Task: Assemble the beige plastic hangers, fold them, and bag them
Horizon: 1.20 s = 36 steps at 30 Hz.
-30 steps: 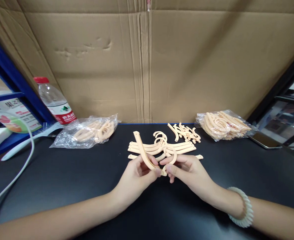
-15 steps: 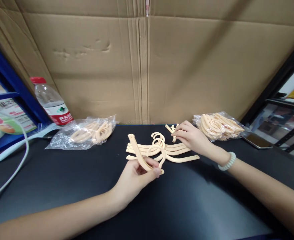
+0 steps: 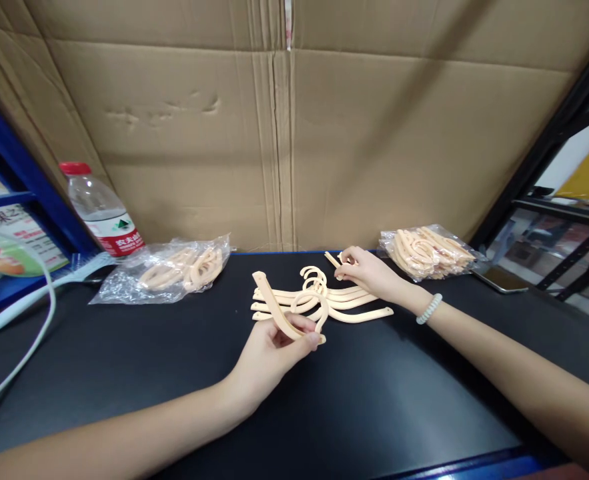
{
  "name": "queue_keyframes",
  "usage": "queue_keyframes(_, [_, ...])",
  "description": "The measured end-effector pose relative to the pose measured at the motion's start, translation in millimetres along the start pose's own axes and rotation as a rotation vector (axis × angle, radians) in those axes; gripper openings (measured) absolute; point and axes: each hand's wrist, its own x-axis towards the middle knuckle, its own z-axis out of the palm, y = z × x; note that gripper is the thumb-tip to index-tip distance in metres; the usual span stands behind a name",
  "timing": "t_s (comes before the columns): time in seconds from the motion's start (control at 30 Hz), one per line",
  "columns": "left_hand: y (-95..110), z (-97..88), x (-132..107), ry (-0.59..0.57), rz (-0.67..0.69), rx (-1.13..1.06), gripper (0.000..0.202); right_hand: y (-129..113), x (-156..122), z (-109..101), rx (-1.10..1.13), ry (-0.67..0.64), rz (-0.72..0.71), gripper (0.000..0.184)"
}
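My left hand (image 3: pixel 274 353) pinches a cream plastic hanger arm with a hook fitted to it (image 3: pixel 285 317), held just above the black table (image 3: pixel 124 373). Behind it lies a stack of assembled cream hangers (image 3: pixel 344 303). My right hand (image 3: pixel 367 272), with a pale bead bracelet on the wrist, reaches to the small loose cream parts (image 3: pixel 332 259) at the back of the table and pinches one of them.
A clear bag of cream parts (image 3: pixel 174 270) lies at the back left, another bag (image 3: pixel 424 251) at the back right. A water bottle (image 3: pixel 99 208) stands far left near a white cable (image 3: pixel 29 340). A phone (image 3: pixel 499 279) lies right. Cardboard (image 3: pixel 284 147) walls the back.
My right hand let go of the held hanger and reached back to the loose parts. The left hand kept hold and stayed in place.
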Motion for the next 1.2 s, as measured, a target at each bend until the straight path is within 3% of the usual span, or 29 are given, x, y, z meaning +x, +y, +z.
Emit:
queue_keyframes(0.13, [-1.1,-0.2,-0.2,-0.002,0.01,-0.033,0.019,-7.7,0.5,-9.6,0.152,0.152,0.092,0.022])
queue_keyframes(0.3, [-1.3,-0.4,-1.0,-0.005,0.003,-0.056,0.019,-38.0,-1.5,-23.2,0.774,0.365,0.32,0.018])
queue_keyframes(0.47, [-0.1,-0.8,0.6,-0.028,0.006,-0.043,0.02,-73.5,-5.5,-30.3,1.26,0.4,0.448,0.024])
queue_keyframes(0.63, [-3.1,-2.1,1.9,-0.039,0.007,-0.033,0.02,-91.7,-8.0,-32.7,1.649,0.416,0.667,0.022])
queue_keyframes(0.77, [-5.7,-4.2,3.2,-0.054,0.037,-0.044,0.018,-99.0,-11.2,-29.5,1.773,0.373,0.77,0.016])
queue_keyframes(0.9, [-6.8,-6.2,4.7,-0.061,0.046,-0.034,0.019,-106.0,-15.7,-27.3,1.836,0.315,0.727,0.025])
queue_keyframes(1.0, [-6.5,-6.9,4.9,-0.064,0.057,-0.033,0.019,-112.1,-17.8,-26.7,1.79,0.252,0.703,0.029])
queue_keyframes(1.1, [-5.0,-6.7,4.6,-0.06,0.075,-0.036,0.018,-117.2,-18.6,-23.4,1.694,0.154,0.676,0.021])
queue_keyframes(1.2, [-4.1,-6.3,4.3,-0.077,0.095,-0.025,0.014,-119.6,-19.1,-17.8,1.637,0.138,0.643,0.018])
